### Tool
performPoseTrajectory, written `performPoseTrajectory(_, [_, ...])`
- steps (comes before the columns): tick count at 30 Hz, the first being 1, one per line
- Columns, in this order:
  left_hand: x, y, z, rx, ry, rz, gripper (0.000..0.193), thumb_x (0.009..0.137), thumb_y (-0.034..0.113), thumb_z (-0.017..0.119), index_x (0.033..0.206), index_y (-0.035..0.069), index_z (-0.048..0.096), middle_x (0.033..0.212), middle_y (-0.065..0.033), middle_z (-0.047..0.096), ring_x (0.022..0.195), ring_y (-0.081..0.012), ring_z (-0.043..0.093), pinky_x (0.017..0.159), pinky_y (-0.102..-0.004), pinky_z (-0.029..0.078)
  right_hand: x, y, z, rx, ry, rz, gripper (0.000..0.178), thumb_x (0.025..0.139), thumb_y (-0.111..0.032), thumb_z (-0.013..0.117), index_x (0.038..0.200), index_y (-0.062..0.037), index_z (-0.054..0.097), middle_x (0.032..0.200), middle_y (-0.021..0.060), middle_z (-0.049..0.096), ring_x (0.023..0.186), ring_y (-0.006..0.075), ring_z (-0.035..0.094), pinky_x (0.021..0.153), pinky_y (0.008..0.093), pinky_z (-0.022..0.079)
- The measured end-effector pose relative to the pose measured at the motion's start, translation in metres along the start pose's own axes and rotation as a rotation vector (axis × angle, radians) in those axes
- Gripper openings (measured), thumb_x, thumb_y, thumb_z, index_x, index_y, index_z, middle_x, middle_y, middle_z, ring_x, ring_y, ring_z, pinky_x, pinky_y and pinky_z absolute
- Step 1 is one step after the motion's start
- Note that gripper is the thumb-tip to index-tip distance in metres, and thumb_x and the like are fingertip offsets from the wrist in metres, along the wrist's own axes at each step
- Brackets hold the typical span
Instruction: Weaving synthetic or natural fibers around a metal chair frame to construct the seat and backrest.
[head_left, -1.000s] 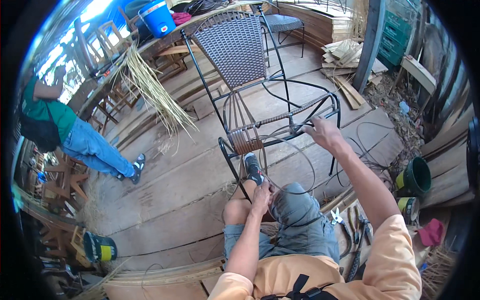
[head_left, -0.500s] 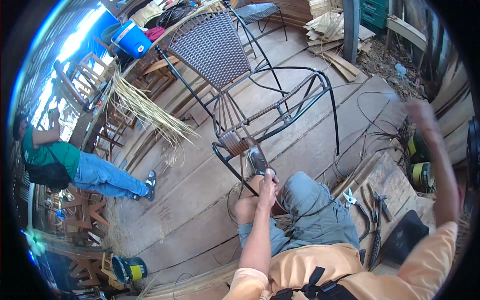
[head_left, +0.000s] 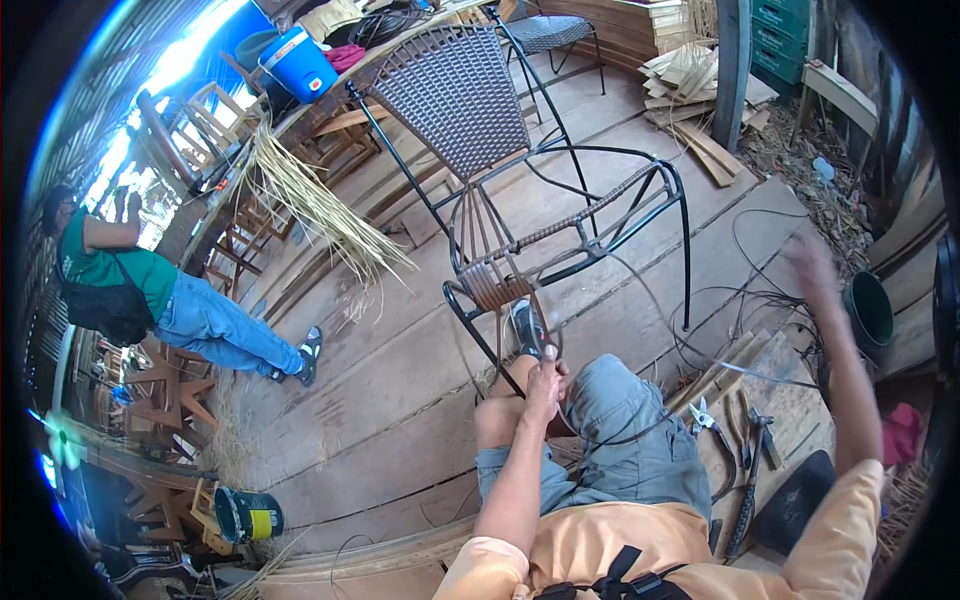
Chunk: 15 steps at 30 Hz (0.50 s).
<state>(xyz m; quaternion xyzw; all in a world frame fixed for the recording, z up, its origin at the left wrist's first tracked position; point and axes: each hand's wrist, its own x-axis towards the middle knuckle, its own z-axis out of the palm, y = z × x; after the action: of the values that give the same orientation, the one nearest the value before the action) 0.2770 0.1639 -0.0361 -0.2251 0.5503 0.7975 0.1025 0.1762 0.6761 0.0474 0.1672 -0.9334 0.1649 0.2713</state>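
Note:
A black metal chair frame (head_left: 683, 240) stands before me, its backrest (head_left: 455, 100) woven in brown-grey strands. Flat brown strand is wound closely round the near left corner of the seat, forming a wrapped band (head_left: 495, 285). My left hand (head_left: 545, 388) is closed on a brown strand (head_left: 535, 318) that runs down from that corner, just above my lap. More strand crosses my right thigh. Out to the right, my right hand (head_left: 815, 270) is raised and smeared by motion, near loose loops of strand; whether it holds any cannot be made out.
Beside my right leg, pliers (head_left: 703, 415) and other hand tools lie on a wooden board (head_left: 790, 375). A dark green bucket (head_left: 868, 308) stands at the right. Wood pieces (head_left: 690, 85) are piled behind. At left, a person in a green shirt (head_left: 115, 250) stands near a straw bundle (head_left: 310, 200).
My view has shifted, so the chair and room sit further right in the picture. My right hand has swung slightly lower and inward. My left hand keeps its grip on the strand.

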Motion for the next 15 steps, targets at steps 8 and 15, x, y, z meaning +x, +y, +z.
performPoseTrajectory(8, [0.003, -0.008, 0.006, 0.005, -0.002, -0.037, 0.053, 0.078, 0.062, 0.05, 0.066, 0.01, 0.049, 0.047, 0.0065, 0.033, 0.037, -0.0053, 0.031, 0.034, -0.0196, 0.021, 0.106, -0.281, 0.102, 0.806, -0.705, 0.475, 0.048, 0.086, -0.046, 0.047, 0.083, -0.0003, 0.062, 0.07, 0.0112, 0.059, 0.068, 0.0239, 0.055, 0.064, 0.0368, 0.043])
performPoseTrajectory(15, [0.008, 0.007, -0.026, 0.029, 0.021, 0.002, 0.055, 0.079, 0.063, 0.047, 0.067, 0.01, 0.05, 0.05, 0.0065, 0.034, 0.039, -0.0042, 0.03, 0.035, -0.0189, 0.022, 0.012, -0.042, -0.062, 0.363, -0.169, 0.514, 0.025, 0.084, -0.022, 0.05, 0.077, -0.001, 0.062, 0.065, 0.0025, 0.052, 0.056, 0.0119, 0.044, 0.051, 0.0307, 0.037])
